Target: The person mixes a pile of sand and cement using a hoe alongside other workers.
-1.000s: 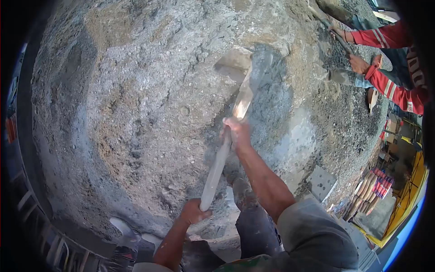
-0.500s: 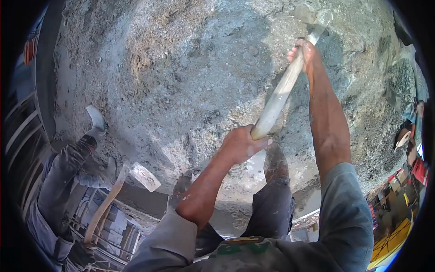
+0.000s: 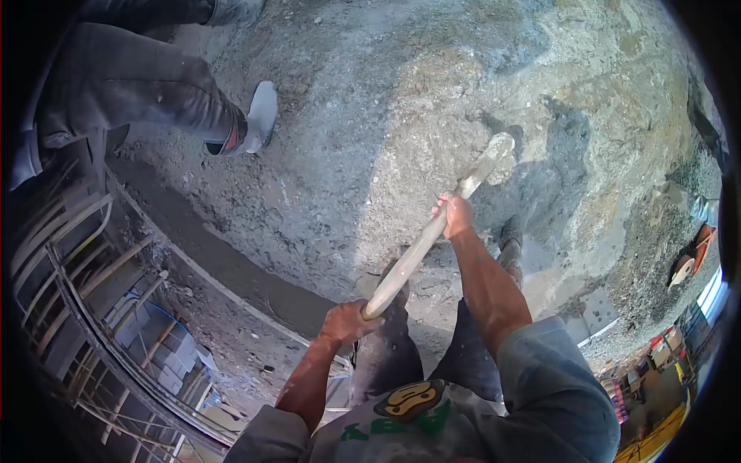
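Grip of left hand (image 3: 349, 322) and right hand (image 3: 455, 215) clamped around one handle (image 3: 411, 261), two co-worker legs (image 3: 147, 81) nearby

Pale, dirt-smeared wooden handle (image 3: 409, 261), slanting, its far end against gritty ground (image 3: 332, 147).

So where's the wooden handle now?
In the head view, just right of centre, the wooden handle slants from the left hand at its near end up through the right hand.

Left hand (image 3: 349, 322) closed, low and near. Right hand (image 3: 455, 214) closed, farther out; both arms extended forward.
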A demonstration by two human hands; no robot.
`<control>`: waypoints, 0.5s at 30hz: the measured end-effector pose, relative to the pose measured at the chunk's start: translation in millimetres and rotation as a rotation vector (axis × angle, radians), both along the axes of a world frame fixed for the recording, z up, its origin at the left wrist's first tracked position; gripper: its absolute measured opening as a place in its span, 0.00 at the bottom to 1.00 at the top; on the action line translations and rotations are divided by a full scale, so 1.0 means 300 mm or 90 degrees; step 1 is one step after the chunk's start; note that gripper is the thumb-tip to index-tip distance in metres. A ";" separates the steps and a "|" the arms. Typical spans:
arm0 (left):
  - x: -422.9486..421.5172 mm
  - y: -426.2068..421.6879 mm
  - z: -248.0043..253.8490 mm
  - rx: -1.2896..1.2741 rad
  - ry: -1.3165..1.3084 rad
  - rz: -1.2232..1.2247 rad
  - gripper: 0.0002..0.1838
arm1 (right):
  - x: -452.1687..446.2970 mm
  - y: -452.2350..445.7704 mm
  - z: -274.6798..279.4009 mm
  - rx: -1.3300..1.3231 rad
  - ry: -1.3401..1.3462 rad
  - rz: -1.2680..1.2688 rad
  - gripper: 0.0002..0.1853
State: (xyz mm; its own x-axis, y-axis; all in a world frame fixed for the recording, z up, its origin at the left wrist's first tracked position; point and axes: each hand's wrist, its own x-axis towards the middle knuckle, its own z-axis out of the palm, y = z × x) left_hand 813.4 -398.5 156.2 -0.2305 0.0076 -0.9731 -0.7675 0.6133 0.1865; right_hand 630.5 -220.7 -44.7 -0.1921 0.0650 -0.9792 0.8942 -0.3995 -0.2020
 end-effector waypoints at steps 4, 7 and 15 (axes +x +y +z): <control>0.429 -0.134 0.033 -0.099 0.054 -0.100 0.26 | 0.347 -0.150 0.143 -0.104 0.009 0.007 0.04; 0.551 -0.194 0.130 -0.170 -0.050 -0.127 0.26 | 0.458 -0.196 0.312 -0.120 -0.027 -0.002 0.05; 0.176 0.032 0.156 -0.266 0.277 -0.141 0.23 | 0.071 0.225 0.567 -0.225 0.156 -0.138 0.07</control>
State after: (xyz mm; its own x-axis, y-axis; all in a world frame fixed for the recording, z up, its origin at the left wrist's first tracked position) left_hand 866.2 -389.1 203.1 -0.6416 -0.2590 -0.7220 -0.5226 0.8366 0.1642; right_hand 651.7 -153.3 125.4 -0.4386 -0.1998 -0.8762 0.7255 -0.6541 -0.2140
